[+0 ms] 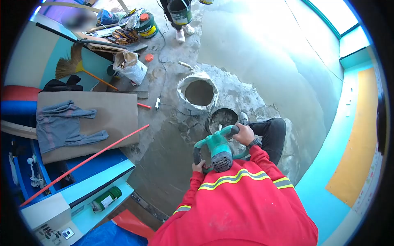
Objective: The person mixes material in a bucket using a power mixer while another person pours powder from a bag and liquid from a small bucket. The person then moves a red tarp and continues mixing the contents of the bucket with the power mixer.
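A green hand-held electric mixer (217,145) is in front of my body, with its shaft reaching down into a black bucket (210,117) of grey wet mix. My right hand (245,134) is closed around the mixer's right handle, and a dark watch sits on that wrist. At the lower end of the left black grip is my left hand (199,167), its fingers curled and partly hidden. Just beyond the bucket stands an open white sack (182,88) of grey powder. My right knee is bent beside the bucket.
Smooth wet-looking screed (266,49) covers the far right floor. At the top stands another person holding a bucket (179,12). A power cord (164,49) crosses the floor. To the left are a board (119,110) with a grey garment, a red pole (88,163) and a broom (76,65).
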A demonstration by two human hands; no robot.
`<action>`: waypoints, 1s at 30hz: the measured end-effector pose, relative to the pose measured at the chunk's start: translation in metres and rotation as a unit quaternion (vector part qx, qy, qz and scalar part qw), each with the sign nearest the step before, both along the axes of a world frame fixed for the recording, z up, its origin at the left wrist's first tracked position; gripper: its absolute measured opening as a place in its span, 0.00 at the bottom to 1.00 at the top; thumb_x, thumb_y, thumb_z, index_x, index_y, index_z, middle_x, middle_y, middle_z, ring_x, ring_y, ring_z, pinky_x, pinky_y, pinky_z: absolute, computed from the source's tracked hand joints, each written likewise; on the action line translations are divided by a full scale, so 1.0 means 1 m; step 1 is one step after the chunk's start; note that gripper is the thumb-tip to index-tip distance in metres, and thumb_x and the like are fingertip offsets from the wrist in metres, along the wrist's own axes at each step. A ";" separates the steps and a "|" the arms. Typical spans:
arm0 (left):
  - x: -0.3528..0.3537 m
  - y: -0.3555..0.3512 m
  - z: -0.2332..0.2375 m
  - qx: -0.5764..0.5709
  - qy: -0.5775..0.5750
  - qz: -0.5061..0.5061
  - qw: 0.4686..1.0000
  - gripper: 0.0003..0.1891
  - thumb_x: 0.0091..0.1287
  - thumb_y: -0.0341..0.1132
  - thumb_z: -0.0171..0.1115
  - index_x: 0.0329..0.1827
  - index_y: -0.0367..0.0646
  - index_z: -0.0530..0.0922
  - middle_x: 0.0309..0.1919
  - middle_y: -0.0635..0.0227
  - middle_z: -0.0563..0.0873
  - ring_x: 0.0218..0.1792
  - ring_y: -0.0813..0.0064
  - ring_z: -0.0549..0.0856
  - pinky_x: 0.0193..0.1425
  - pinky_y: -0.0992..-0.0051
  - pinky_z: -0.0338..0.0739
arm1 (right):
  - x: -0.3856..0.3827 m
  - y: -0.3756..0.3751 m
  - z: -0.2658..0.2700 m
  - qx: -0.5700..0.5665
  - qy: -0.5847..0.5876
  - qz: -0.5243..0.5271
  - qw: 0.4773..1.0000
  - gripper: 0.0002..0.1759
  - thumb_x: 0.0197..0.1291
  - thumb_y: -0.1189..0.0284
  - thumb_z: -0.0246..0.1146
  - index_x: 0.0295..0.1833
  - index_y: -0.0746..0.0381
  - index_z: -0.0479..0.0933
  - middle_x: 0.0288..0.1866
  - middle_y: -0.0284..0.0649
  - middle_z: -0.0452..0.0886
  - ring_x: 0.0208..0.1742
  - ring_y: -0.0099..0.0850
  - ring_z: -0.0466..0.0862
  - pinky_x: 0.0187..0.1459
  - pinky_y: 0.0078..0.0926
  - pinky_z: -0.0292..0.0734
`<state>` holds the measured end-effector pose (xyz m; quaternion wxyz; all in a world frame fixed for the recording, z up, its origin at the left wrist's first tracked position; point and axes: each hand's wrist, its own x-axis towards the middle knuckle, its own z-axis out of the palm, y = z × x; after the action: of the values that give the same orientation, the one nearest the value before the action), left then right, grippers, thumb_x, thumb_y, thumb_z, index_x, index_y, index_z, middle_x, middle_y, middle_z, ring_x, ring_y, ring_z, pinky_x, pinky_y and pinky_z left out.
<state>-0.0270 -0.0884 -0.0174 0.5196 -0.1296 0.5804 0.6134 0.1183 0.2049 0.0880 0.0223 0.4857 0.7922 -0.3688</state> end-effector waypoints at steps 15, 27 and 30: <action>-0.007 -0.013 0.015 -0.023 0.048 -0.037 0.998 0.06 0.58 0.24 0.62 0.27 0.39 0.72 0.16 0.67 0.74 0.16 0.71 0.75 0.27 0.65 0.79 | 0.001 -0.029 0.003 0.011 -0.005 -0.020 1.000 0.24 0.40 0.62 0.68 0.47 0.57 0.81 0.34 0.51 0.85 0.38 0.52 0.85 0.43 0.49 0.80; 0.011 -0.017 0.021 -0.057 0.058 0.017 0.997 0.08 0.58 0.24 0.61 0.25 0.40 0.71 0.15 0.67 0.72 0.16 0.70 0.75 0.26 0.66 0.79 | -0.018 -0.022 0.007 0.028 -0.019 0.041 0.999 0.24 0.40 0.63 0.68 0.47 0.58 0.80 0.34 0.51 0.84 0.38 0.51 0.85 0.42 0.48 0.79; 0.013 -0.017 0.015 -0.051 0.069 0.027 0.996 0.08 0.58 0.24 0.62 0.25 0.39 0.71 0.15 0.67 0.72 0.16 0.70 0.75 0.26 0.65 0.79 | -0.027 -0.017 0.011 0.036 -0.023 0.063 0.997 0.25 0.40 0.63 0.68 0.48 0.58 0.80 0.34 0.52 0.84 0.38 0.52 0.85 0.43 0.48 0.79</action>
<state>-0.0144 -0.1059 -0.0026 0.4544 -0.1288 0.6414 0.6046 0.0917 0.1883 0.0986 0.0463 0.4440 0.8330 -0.3267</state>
